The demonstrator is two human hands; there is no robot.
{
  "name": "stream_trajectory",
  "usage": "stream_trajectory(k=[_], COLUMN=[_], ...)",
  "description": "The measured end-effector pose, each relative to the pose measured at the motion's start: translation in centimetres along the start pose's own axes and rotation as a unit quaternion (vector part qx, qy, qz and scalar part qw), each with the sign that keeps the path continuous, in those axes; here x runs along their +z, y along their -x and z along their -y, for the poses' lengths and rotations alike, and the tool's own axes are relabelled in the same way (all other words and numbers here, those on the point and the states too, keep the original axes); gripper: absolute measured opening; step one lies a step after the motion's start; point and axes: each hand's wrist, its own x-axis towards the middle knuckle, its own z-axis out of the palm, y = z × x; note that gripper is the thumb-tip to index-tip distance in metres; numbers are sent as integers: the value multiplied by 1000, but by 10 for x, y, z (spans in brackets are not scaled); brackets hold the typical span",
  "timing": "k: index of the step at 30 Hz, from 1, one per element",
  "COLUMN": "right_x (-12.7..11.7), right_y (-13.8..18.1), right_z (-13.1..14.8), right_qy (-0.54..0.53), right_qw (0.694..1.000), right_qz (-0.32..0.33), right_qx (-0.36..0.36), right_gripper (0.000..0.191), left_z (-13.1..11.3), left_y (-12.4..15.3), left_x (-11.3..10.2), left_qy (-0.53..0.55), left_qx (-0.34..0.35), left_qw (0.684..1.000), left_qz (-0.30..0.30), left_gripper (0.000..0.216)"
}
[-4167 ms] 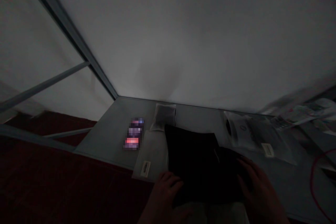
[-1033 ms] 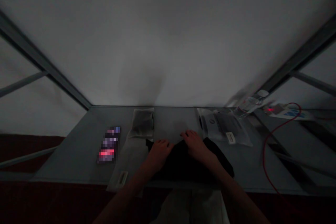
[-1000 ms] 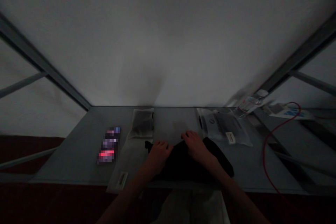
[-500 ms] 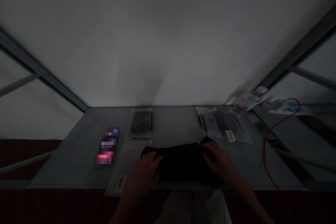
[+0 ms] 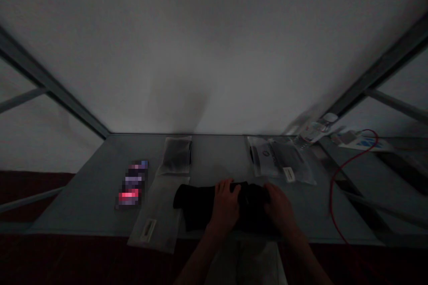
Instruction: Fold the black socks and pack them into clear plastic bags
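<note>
A folded black garment lies across the front of the table; its exact kind is too dark to make out. My left hand rests on its middle, fingers laid toward the far edge and thumb apart. At the right end, my right hand has its fingers curled round the cloth, which is folded inward there. Left of the garment is a flat clear plastic bag with a white label, overhanging the front edge.
Behind the flat bag lies a clear bag with dark contents. Packed clear bags lie at the back right, by a plastic bottle. A blurred-out phone-like object is at left. A red cable crosses the right side.
My left hand has moved right, from the garment's left end to its middle. The right end, raised before, is now folded inward under my right hand.
</note>
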Motion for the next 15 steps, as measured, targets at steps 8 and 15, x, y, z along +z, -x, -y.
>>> stream_trajectory(k=[8, 15], right_x=[17, 9], right_y=[22, 29], right_z=[11, 15], right_qy=[31, -18], right_qw=[987, 962], right_qz=[-128, -208], right_qx=[-89, -174], right_gripper=[29, 28], left_z=[-1, 7], left_y=[-10, 1], left_x=[20, 28], left_qy=[-34, 90], left_qx=[37, 152], left_qw=[996, 964], left_qz=[-68, -197], left_gripper=[31, 19])
